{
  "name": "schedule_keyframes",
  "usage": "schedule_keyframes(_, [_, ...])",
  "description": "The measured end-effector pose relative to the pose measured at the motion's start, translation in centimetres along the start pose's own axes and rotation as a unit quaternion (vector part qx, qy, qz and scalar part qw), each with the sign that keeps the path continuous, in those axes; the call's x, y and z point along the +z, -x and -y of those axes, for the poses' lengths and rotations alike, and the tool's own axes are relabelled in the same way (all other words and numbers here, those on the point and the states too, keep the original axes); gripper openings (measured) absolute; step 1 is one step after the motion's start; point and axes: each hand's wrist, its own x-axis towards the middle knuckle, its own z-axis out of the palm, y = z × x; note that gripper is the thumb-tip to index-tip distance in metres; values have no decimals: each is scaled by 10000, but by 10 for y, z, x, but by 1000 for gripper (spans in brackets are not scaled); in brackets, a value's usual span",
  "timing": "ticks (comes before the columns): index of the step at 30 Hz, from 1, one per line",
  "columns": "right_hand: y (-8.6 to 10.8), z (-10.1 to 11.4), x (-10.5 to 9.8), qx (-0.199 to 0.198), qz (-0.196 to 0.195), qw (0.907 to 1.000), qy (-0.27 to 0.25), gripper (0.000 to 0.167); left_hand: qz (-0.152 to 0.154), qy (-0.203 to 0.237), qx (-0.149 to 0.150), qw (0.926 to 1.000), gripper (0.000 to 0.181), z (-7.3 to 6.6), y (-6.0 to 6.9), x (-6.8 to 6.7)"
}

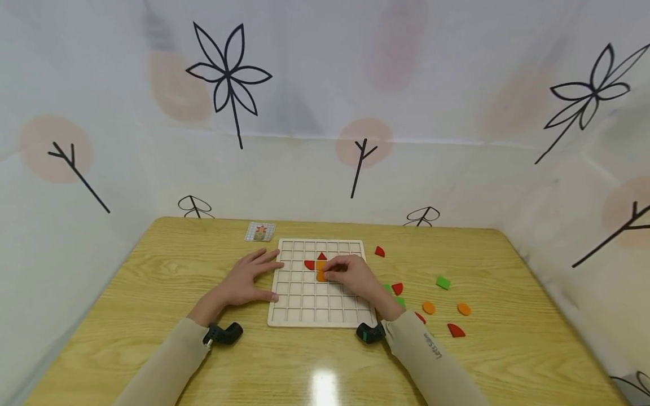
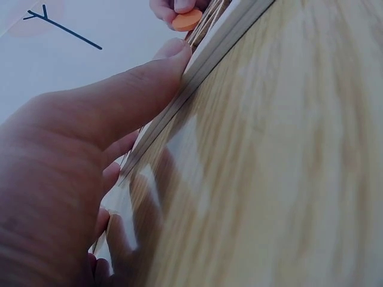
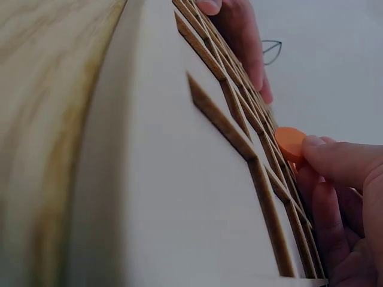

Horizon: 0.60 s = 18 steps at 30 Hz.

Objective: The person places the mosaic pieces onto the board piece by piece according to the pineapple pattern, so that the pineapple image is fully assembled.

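Observation:
A pale wooden grid board (image 1: 293,299) lies on the table. In its upper middle cells are a red triangle (image 1: 322,256), an orange square (image 1: 321,264) and a red quarter piece (image 1: 310,264). My right hand (image 1: 355,277) pinches an orange round piece (image 3: 291,143) over the cell just below the square; in the left wrist view that piece (image 2: 187,20) is tilted above the grid. My left hand (image 1: 246,280) has its fingers spread along the board's left edge, the thumb touching the rim. The right hand hides part of the board.
A small picture card (image 1: 260,232) lies behind the board on the left. To the right are loose pieces: red quarters (image 1: 456,330), orange rounds (image 1: 464,309) and green pieces (image 1: 443,282), some partly behind my right wrist. A printed cloth hangs behind the table.

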Motion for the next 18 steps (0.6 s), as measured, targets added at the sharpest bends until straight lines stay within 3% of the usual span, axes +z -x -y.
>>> schedule_keyframes(18, [-2, 1, 1, -147, -96, 9998, 0, 7, -2, -15, -85, 10000, 80, 1, 1, -2])
